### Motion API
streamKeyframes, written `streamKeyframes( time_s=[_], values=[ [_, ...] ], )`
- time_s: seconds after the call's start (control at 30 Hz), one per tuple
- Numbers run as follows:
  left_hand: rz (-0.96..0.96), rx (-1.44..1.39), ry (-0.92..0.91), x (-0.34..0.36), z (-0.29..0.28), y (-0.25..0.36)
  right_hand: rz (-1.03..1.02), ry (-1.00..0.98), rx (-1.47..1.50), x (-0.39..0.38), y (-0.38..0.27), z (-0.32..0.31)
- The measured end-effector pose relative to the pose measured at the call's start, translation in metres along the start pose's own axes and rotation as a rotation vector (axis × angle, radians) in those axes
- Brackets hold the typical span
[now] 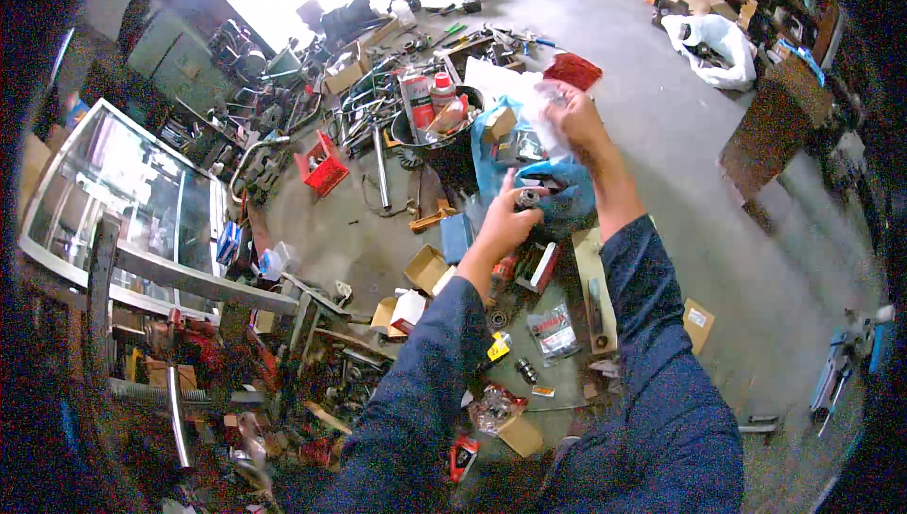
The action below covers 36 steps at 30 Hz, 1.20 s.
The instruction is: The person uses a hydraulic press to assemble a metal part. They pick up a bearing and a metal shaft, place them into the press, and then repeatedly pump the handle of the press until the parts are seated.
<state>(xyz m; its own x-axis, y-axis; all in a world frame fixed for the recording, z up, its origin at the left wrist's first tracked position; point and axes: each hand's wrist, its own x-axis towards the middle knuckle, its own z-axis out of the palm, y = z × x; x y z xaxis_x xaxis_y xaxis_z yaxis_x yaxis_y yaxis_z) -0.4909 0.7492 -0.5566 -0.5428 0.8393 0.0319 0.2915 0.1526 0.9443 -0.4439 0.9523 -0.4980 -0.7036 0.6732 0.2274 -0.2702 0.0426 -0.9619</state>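
Note:
My left hand (507,223) is closed round a small round metal part (527,198), with the index finger stretched out. Farther off and to the right, my right hand (573,119) pinches a crumpled clear plastic bag (548,103). Both hands are above a blue plastic bag (573,195), which lies open with small boxes and parts in it. A red packet (573,71) shows just beyond my right hand. Left of the blue bag stands a black bucket (436,142) holding a red spray can (442,91) and a tin.
Tools and metal parts lie heaped across the floor at the far left. A red tray (322,164) sits left of the bucket. Below my arms are opened cartons (427,268), a bagged part (553,333) and a wooden board (593,289). A glazed frame (142,202) leans at left.

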Motion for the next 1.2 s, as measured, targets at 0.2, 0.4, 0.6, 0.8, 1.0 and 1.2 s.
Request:
streamKeyframes(
  time_s=[0.2,0.4,0.6,0.8,1.0,1.2],
  values=[
    [0.038,0.132,-0.275,-0.024,0.020,0.007,-0.097,0.127,0.162,-0.013,-0.034,-0.013],
    [0.301,0.356,-0.146,-0.071,0.044,0.035,-0.080,0.648,0.026,0.015,0.026,-0.094],
    [-0.003,-0.048,0.060,-0.090,0.042,0.035,0.181,0.935,-0.550,-0.005,0.131,-0.193],
    [-0.039,0.058,0.071,-0.091,0.036,0.012,0.074,0.431,-1.261,-0.019,0.175,-0.191],
    [0.095,0.199,0.067,-0.110,0.043,0.009,0.125,0.426,-1.265,0.040,0.199,-0.176],
    [0.100,0.216,-0.025,-0.109,0.034,0.024,-0.080,0.458,-1.372,0.068,0.218,-0.233]
  ],
)
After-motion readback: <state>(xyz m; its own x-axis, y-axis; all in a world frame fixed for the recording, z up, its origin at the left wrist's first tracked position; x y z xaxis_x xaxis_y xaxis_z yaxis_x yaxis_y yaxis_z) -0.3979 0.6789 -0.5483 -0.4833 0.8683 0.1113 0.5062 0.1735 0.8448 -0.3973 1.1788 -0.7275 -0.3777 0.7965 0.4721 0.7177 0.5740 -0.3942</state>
